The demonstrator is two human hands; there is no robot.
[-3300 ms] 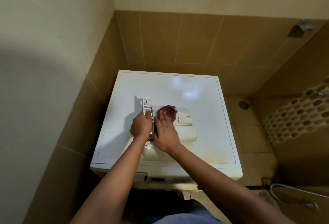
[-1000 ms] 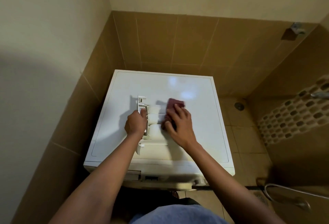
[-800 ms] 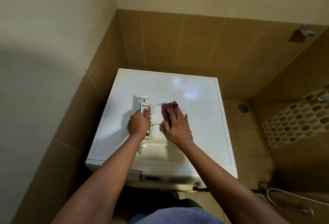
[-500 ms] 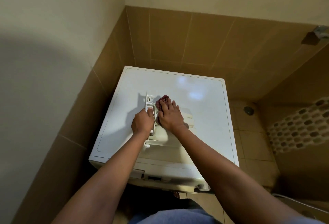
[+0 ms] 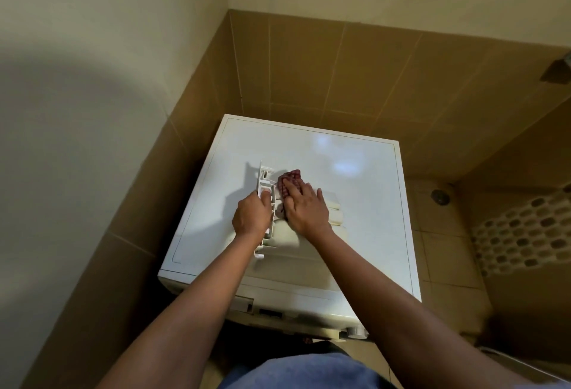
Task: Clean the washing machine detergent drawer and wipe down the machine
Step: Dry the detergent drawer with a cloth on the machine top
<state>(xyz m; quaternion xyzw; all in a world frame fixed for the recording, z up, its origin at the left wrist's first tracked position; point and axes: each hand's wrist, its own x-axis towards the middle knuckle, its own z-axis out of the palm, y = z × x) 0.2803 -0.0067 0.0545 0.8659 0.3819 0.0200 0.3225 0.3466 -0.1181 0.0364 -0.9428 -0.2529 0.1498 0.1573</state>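
Observation:
The white detergent drawer (image 5: 287, 237) lies pulled out on top of the white washing machine (image 5: 355, 203), long side toward me. My left hand (image 5: 251, 217) grips the drawer's upright left wall near the middle. My right hand (image 5: 304, 206) lies flat, fingers spread, pressing a dark red checked cloth (image 5: 289, 180) onto the drawer's far compartments. Only the cloth's far end shows beyond my fingertips. The empty drawer slot (image 5: 270, 313) shows dark on the machine's front panel.
The machine stands in a corner, with brown tiled walls (image 5: 309, 73) behind and to the left. To the right lies a tiled floor with a round drain (image 5: 439, 196) and a pebble-pattern wall strip (image 5: 525, 234). A hose runs at the lower right.
My right hand has slid the cloth from the drawer's right side to its left far compartments, then slightly back toward me. My left hand keeps the same grip on the wall.

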